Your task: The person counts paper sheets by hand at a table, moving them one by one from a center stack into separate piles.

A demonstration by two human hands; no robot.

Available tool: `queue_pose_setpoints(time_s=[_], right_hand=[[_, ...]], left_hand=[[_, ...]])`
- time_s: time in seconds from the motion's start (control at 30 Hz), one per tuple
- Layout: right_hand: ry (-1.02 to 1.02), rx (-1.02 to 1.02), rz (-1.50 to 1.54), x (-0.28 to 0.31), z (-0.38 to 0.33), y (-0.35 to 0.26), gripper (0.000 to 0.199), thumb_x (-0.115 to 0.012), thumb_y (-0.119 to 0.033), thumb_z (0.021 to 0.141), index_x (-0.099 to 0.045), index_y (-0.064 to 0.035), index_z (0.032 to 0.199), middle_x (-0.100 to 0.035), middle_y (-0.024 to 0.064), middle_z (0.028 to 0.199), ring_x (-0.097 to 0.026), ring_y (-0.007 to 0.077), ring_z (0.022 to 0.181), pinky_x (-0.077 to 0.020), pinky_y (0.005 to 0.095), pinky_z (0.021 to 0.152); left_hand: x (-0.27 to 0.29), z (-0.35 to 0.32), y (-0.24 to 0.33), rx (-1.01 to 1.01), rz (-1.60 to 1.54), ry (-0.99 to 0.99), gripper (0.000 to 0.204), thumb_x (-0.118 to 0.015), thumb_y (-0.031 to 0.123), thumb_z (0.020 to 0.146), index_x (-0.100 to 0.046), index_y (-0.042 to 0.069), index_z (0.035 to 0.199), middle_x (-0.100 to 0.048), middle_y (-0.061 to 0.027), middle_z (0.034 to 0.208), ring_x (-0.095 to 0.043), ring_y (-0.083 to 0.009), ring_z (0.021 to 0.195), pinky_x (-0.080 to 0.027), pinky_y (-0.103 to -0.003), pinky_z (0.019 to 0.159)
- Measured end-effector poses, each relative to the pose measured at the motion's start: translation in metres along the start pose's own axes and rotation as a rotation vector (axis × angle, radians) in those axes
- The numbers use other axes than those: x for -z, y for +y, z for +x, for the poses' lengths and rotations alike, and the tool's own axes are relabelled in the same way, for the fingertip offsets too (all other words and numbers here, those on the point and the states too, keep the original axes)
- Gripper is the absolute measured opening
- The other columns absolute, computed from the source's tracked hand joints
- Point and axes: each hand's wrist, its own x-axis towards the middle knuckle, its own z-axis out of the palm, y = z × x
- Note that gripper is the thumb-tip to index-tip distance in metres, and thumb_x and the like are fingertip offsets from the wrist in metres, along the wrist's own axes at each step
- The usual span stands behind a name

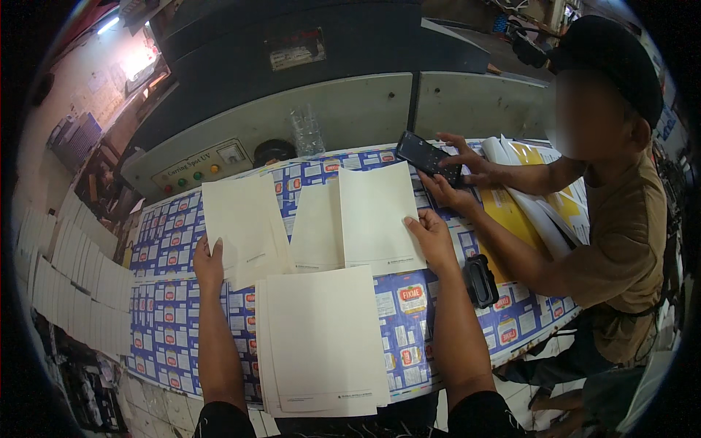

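Note:
My left hand [209, 261] pinches the left edge of some cream paper sheets [241, 226], its thumb lying on top. On the other side, my right hand [434, 237] grips the right edge of a white paper sheet [378, 219], thumb over it and fingers mostly hidden beneath. Between these two lies another cream sheet [318, 230], partly covered. Closer to me rests a loose stack of paper sheets [325, 336], slightly fanned at its left side. Small dark print runs along the bottom of the sheets.
A blue printed sheet [168, 321] covers the table. At the right, a person [613, 233] holds a black smartphone [427, 157]. A black case [481, 281] sits beside my right forearm. Behind stands a machine with a button panel [197, 174]. Paper stacks [73, 299] stand left.

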Motion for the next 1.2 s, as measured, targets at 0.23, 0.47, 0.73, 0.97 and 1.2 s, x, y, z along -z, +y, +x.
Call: queue_pose_setpoints(time_s=[0.23,0.47,0.73,0.97,1.2], right_hand=[[-0.002,0.006,0.009,-0.001,0.000,-0.001,0.021,-0.068,-0.015,0.091,-0.062,0.0022,0.101,-0.062,0.0000,0.078,-0.053,0.0053,0.067,-0.0434,0.0206,0.060],[0.008,0.003,-0.040,0.000,0.001,0.000,0.021,-0.068,-0.016,0.091,-0.062,0.0017,0.101,-0.060,-0.0008,0.078,-0.051,0.0053,0.067,-0.0427,0.0205,0.060],[0.002,0.012,-0.006,0.001,0.003,0.005,0.021,-0.068,-0.016,0.090,-0.062,0.0013,0.101,-0.057,-0.0023,0.075,-0.049,0.0047,0.065,-0.0414,0.0204,0.059],[0.014,0.008,-0.008,0.000,0.001,0.001,0.021,-0.069,-0.016,0.090,-0.062,0.0013,0.100,-0.058,-0.0021,0.075,-0.050,0.0045,0.065,-0.0414,0.0200,0.058],[-0.003,-0.021,0.005,-0.004,-0.004,-0.010,0.021,-0.067,-0.014,0.091,-0.061,0.0019,0.103,-0.064,0.0013,0.080,-0.055,0.0054,0.068,-0.0442,0.0198,0.060]], left_hand=[[-0.002,-0.003,0.006,-0.008,0.011,0.012,0.037,-0.058,0.010,0.095,-0.050,-0.009,0.126,-0.069,-0.0172,0.108,-0.066,-0.0176,0.097,-0.049,-0.028,0.087],[-0.001,-0.002,0.006,-0.013,-0.025,-0.003,0.037,-0.059,0.010,0.095,-0.050,-0.010,0.126,-0.069,-0.0177,0.108,-0.066,-0.0174,0.097,-0.049,-0.028,0.086],[-0.001,-0.003,0.008,-0.011,-0.005,-0.016,0.038,-0.059,0.010,0.095,-0.049,-0.009,0.127,-0.068,-0.0181,0.111,-0.066,-0.0184,0.099,-0.049,-0.028,0.088],[0.000,-0.003,0.009,0.002,-0.006,-0.017,0.038,-0.058,0.010,0.095,-0.050,-0.010,0.127,-0.068,-0.0182,0.111,-0.065,-0.0181,0.101,-0.048,-0.028,0.089],[0.001,-0.005,0.014,-0.007,0.048,0.005,0.037,-0.058,0.010,0.095,-0.051,-0.009,0.126,-0.069,-0.0176,0.110,-0.066,-0.0180,0.099,-0.048,-0.028,0.088]])
